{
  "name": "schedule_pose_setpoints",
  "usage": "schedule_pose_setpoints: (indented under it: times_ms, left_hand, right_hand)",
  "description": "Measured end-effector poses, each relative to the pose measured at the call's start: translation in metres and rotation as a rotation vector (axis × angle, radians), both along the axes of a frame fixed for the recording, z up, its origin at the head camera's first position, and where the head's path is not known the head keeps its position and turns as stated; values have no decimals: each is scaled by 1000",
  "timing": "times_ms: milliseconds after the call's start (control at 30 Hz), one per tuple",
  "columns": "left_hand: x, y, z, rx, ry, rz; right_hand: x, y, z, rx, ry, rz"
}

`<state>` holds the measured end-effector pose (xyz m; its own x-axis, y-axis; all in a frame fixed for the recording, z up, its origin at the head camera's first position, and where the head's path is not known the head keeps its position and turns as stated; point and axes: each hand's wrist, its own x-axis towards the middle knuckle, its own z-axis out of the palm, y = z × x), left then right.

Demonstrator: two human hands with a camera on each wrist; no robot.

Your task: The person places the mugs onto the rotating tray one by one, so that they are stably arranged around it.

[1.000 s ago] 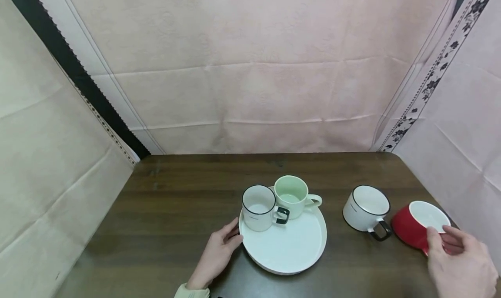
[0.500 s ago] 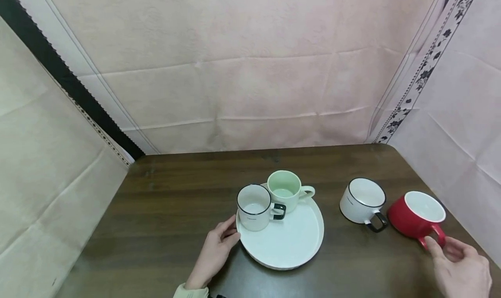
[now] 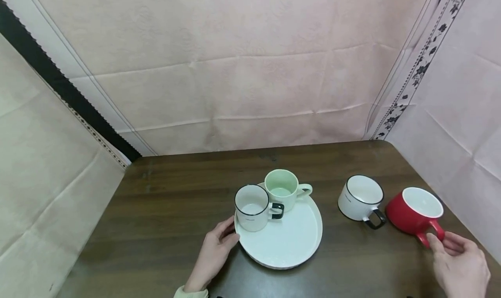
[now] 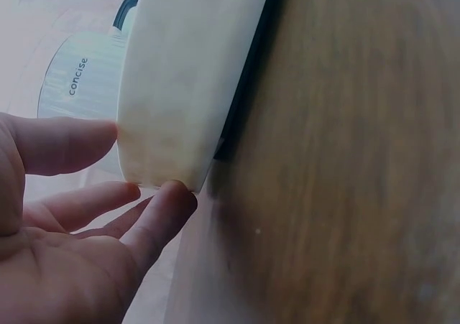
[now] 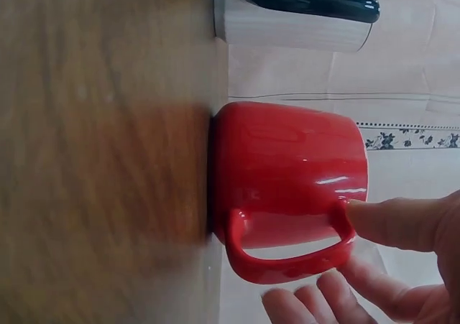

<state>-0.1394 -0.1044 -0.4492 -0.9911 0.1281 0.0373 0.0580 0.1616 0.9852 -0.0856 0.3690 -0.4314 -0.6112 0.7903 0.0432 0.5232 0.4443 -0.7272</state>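
One brown surface is noted. White tray is pinched at left edge by left grip. Red mug, far right, is held by its handle in right grip. Green mug and white mug are carried on tray; another white mug is set beside red.
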Motion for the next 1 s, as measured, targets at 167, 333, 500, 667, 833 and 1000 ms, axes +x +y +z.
schedule_pose_setpoints:
  times_ms: [167, 333, 500, 667, 833, 1000]
  left_hand:
    - [-1, -1, 1, -14, -19, 6]
    - [-1, -2, 1, -27, -14, 27]
    - [0, -2, 0, -33, -8, 40]
    - [-1, -2, 1, -32, -9, 31]
    - [-2, -2, 0, -28, -19, 25]
    - [-2, -1, -1, -26, -18, 19]
  right_hand:
    - [-9, 3, 5, 34, 11, 28]
    - [-18, 5, 7, 77, 17, 50]
    - [-20, 5, 6, 96, 20, 52]
    - [-21, 5, 4, 88, 19, 51]
    - [-21, 5, 1, 85, 9, 31]
    - [-22, 5, -1, 49, -33, -13]
